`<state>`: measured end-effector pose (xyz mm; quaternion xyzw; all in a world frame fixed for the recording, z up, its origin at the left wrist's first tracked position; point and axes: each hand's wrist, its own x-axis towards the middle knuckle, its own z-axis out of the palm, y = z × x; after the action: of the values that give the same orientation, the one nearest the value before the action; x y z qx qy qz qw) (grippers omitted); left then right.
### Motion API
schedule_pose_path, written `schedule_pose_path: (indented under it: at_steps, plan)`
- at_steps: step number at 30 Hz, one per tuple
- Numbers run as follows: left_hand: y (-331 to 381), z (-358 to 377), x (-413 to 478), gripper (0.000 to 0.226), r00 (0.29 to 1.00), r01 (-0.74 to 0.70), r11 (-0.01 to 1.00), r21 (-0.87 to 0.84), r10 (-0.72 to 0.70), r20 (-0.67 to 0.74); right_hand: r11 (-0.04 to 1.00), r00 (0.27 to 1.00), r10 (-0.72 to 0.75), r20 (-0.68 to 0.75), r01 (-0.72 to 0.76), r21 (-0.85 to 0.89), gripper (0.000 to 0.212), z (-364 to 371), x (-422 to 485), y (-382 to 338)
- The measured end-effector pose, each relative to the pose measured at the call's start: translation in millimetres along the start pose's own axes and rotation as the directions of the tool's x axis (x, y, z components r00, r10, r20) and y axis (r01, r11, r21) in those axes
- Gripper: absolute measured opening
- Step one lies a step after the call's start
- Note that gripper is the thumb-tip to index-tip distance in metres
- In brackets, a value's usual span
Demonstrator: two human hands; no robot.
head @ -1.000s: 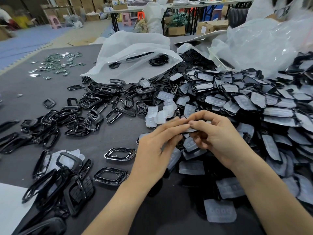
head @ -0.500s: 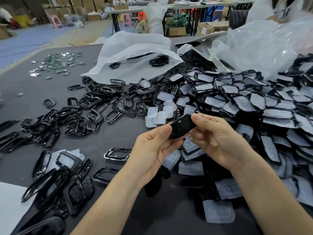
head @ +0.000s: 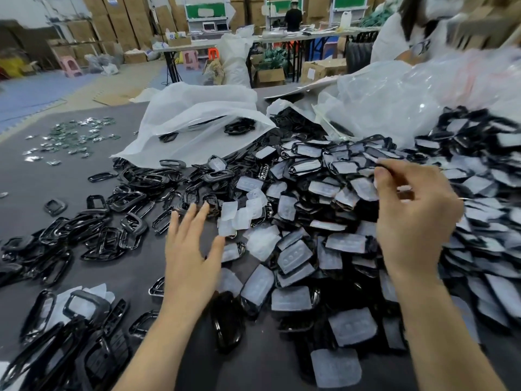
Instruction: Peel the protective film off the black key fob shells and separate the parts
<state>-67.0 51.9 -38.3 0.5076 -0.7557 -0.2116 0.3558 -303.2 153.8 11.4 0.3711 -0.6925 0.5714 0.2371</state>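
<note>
Beside the shell heap (head: 348, 242), left hand (head: 189, 249) spread, empty; above it, right hand (head: 414, 221) curled, grip unclear.

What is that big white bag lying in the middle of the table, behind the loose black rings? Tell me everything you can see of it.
The white bag is a large sack of thin, milky, half-transparent plastic, crumpled into soft folds and lying slack on the dark grey table. A few black parts show as dark shapes through its skin. Its front edge meets the heap of black frames, and a clear bag lies to its right.
</note>
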Motion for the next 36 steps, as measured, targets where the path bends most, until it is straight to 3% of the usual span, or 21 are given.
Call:
schedule_pose_path:
  at_steps: [3,6,10,14,17,20,22,25,28,33,36]
  plan:
    - [-5.5,6.5,-1.3,0.054,0.985,-0.023,0.995,0.098,0.005,0.175,0.950,0.993,0.115,0.001,-0.110,-0.293,0.022,-5.4,11.1,27.7]
    - [-6.6,8.4,-1.7,0.042,0.964,-0.081,0.983,0.162,0.036,0.265,0.880,0.971,0.240,-0.006,-0.220,-0.421,0.020,-6.1,11.8,37.2]
    - [-5.8,5.4,-2.1,0.032,0.978,-0.101,0.984,0.149,0.071,0.199,0.869,0.963,0.269,0.022,-0.233,-0.436,0.016,-3.4,8.9,35.2]
    - [-2.3,1.7,-2.5,0.030,0.996,-0.033,0.999,-0.006,0.033,0.086,0.883,0.972,0.237,-0.006,-0.218,-0.416,0.017,-3.3,8.4,29.2]
    - [0.6,1.5,-2.8,0.030,0.999,0.022,0.985,-0.173,-0.014,0.049,0.937,0.991,0.130,-0.026,-0.132,-0.322,0.019,1.5,2.3,14.4]
    - [6.6,0.8,-2.7,0.031,0.991,0.115,0.915,-0.387,-0.078,0.110,0.989,0.984,-0.105,0.143,0.119,-0.093,0.016,16.1,-18.6,-12.5]
    - [15.2,0.3,-6.0,0.031,0.980,0.157,0.827,-0.539,-0.065,0.186,0.975,0.891,-0.222,0.395,0.190,0.119,0.019,25.4,-39.2,-30.5]
    - [23.7,0.3,-10.5,0.025,0.960,0.200,0.665,-0.720,0.013,0.279,0.929,0.647,-0.369,0.667,0.233,0.287,0.036,31.9,-59.2,-44.7]
    - [20.9,-0.1,-7.9,0.039,0.940,0.254,0.653,-0.713,0.008,0.342,0.884,0.560,-0.458,0.690,0.209,0.417,0.036,31.4,-59.8,-46.2]
    - [16.9,1.1,-6.0,0.043,0.908,0.312,0.605,-0.732,0.037,0.417,0.862,0.538,-0.492,0.684,0.193,0.468,0.029,28.0,-55.1,-47.1]
    - [20.2,2.0,-6.0,0.040,0.917,0.303,0.642,-0.704,0.006,0.400,0.879,0.550,-0.474,0.688,0.251,0.405,0.024,27.8,-49.3,-44.7]
